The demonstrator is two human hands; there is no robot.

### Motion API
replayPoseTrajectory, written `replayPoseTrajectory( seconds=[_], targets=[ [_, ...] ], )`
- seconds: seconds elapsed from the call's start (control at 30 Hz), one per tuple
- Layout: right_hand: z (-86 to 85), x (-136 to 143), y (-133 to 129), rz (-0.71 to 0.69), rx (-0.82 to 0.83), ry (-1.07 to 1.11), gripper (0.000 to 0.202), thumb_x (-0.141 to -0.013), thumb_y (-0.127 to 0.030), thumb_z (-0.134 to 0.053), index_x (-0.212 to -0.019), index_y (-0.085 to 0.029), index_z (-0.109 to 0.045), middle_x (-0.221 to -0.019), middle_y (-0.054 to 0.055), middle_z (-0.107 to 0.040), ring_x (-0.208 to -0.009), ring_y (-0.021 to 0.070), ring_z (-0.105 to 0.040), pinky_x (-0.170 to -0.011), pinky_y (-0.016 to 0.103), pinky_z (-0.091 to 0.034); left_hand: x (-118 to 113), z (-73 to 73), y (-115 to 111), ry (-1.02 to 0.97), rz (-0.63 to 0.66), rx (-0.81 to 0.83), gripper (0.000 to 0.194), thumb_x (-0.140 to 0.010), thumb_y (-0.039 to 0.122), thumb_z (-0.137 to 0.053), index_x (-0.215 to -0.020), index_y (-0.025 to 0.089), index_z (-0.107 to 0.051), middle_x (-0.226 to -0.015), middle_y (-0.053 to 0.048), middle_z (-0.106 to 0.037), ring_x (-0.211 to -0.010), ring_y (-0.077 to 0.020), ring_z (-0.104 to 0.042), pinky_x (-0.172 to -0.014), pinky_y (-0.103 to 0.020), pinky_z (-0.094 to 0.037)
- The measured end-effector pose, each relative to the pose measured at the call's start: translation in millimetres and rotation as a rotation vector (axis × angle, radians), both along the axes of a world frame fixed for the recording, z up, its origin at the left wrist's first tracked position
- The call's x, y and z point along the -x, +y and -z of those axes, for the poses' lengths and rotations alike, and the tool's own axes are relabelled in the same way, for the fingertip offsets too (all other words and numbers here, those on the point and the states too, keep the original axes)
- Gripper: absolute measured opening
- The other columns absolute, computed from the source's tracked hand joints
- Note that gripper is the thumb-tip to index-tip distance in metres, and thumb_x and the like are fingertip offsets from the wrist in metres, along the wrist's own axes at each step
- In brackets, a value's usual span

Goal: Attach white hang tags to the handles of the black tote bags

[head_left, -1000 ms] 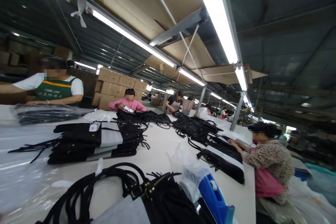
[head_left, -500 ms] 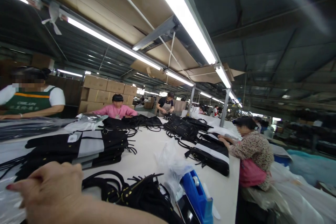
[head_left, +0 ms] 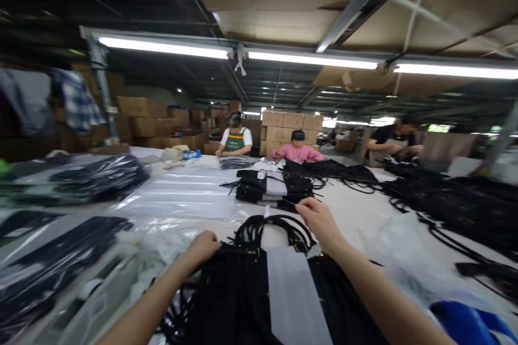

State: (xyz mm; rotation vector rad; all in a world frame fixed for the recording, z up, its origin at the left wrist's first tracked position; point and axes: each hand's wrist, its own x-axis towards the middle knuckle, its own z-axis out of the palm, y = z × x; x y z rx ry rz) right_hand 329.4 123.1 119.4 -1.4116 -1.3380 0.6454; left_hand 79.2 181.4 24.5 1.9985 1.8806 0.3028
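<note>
now both hands rest on a black bag with a grey band, at the near edge of a long work table.

just past the left hand's [head_left: 203, 248] curled fingers lie the black bag [head_left: 243, 302] top edge and its looped handles [head_left: 267, 226]; the fingers press down on that edge, whether they pinch anything i cannot tell. the right hand [head_left: 319, 219] reaches further out, forearm slanting in from the lower right, fingertips narrowed on a thin black strap [head_left: 292, 204] just beyond the handles. ahead of the right fingers sits a stack of folded black bags [head_left: 271, 190], near but apart. left of the left fingers lie crumpled clear plastic sheets [head_left: 178, 202] and bagged dark goods [head_left: 87, 175]; right of the right fingers, more black bags and straps [head_left: 457, 205] crowd the table [head_left: 352, 205]. across it, three people [head_left: 298, 148] work.
</note>
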Motion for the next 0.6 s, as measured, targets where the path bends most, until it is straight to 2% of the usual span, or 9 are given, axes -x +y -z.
replayPoseTrajectory(
  seconds=[0.07, 0.17, 0.27, 0.4, 0.5, 0.6],
  targets=[
    [13.9, -2, 6, -0.05, 0.01, -0.075, 0.013, -0.068, -0.027, -0.047, -0.06, -0.018, -0.05, -0.046, -0.007, -0.038, -0.044, 0.0082, -0.033, -0.043, 0.021, -0.024, 10, 1.2, -1, 0.03, -0.051, 0.053, 0.023, -0.082, 0.032, -0.05, -0.084, 0.011, -0.059, -0.084, -0.004, -0.062, -0.078, -0.0153, -0.058, -0.072, -0.032, -0.047],
    [30.2, 9, 4, -0.079, 0.032, -0.228, 0.014, -0.068, -0.022, -0.046, -0.055, -0.018, -0.049, -0.048, -0.005, -0.041, -0.048, 0.01, -0.037, -0.047, 0.023, -0.026, -10, 6.8, 10, 0.025, -0.066, 0.073, 0.019, -0.077, 0.02, -0.048, -0.071, 0.01, -0.063, -0.079, -0.011, -0.066, -0.08, -0.0195, -0.06, -0.068, -0.027, -0.043],
    [44.5, 25, 1, -0.074, 0.055, -0.373, 0.015, -0.068, -0.016, -0.046, -0.053, -0.019, -0.047, -0.051, -0.003, -0.045, -0.053, 0.0118, -0.041, -0.052, 0.024, -0.026, -34, 13.4, 19, 0.015, -0.059, 0.084, 0.02, -0.072, 0.018, -0.046, -0.073, 0.009, -0.065, -0.084, -0.017, -0.066, -0.084, -0.0253, -0.06, -0.065, -0.029, -0.042],
    [58.9, 36, 2, -0.093, 0.107, -0.472, 0.017, -0.071, -0.015, -0.045, -0.056, -0.019, -0.05, -0.053, -0.002, -0.049, -0.055, 0.0139, -0.045, -0.053, 0.025, -0.026, -41, 14.4, 13, -0.001, -0.012, 0.086, 0.02, -0.066, 0.014, -0.049, -0.076, 0.014, -0.066, -0.082, -0.011, -0.067, -0.084, -0.0251, -0.06, -0.066, -0.029, -0.042],
    [62.1, 31, 8, -0.08, 0.116, -0.519, 0.017, -0.074, -0.015, -0.043, -0.062, -0.018, -0.055, -0.058, 0.001, -0.055, -0.06, 0.0154, -0.05, -0.055, 0.025, -0.029, -42, 13.8, -3, -0.052, 0.121, 0.022, 0.026, -0.066, 0.008, -0.049, -0.083, 0.02, -0.065, -0.089, -0.004, -0.066, -0.09, -0.0189, -0.057, -0.075, -0.026, -0.042],
    [54.0, 21, 7, 0.0, 0.111, -0.554, 0.018, -0.075, -0.014, -0.044, -0.067, -0.018, -0.059, -0.065, 0.002, -0.061, -0.065, 0.015, -0.054, -0.06, 0.024, -0.034, -65, 20.0, -11, -0.113, 0.41, -0.09, 0.02, -0.076, 0.014, -0.052, -0.092, 0.02, -0.06, -0.102, -0.003, -0.06, -0.096, -0.0157, -0.053, -0.085, -0.03, -0.041]
  ],
)
